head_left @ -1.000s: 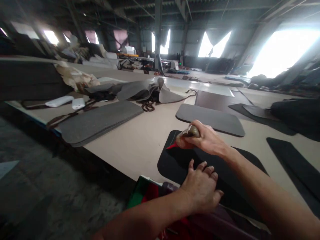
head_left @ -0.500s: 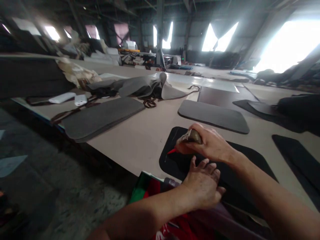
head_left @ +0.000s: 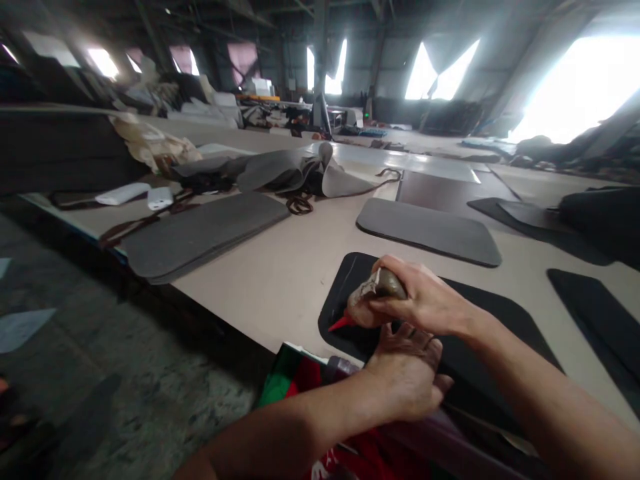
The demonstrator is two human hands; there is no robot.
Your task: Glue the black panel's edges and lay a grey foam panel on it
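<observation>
A black rounded panel (head_left: 500, 307) lies on the pale table in front of me. My right hand (head_left: 417, 293) is wrapped round a squeeze bottle (head_left: 365, 300), which is tilted so that its red nozzle (head_left: 342, 323) points down at the panel's left end. A thin light line runs on the panel above the nozzle. Just below the bottle, my left hand (head_left: 407, 370) lies palm down on the panel's near side, its fingers spread and partly hidden under the right hand and bottle.
Grey panels are stacked at the left (head_left: 205, 233), and another grey panel (head_left: 427, 230) lies beyond the black one. A dark strip (head_left: 595, 327) is at the right. Crumpled grey sheets (head_left: 280, 170) and white devices (head_left: 123, 194) lie farther back. The table's near edge borders the floor.
My right hand has moved the bottle slightly toward me, and the red nozzle is now lower on the panel's left end. My left hand has stayed nearly in place.
</observation>
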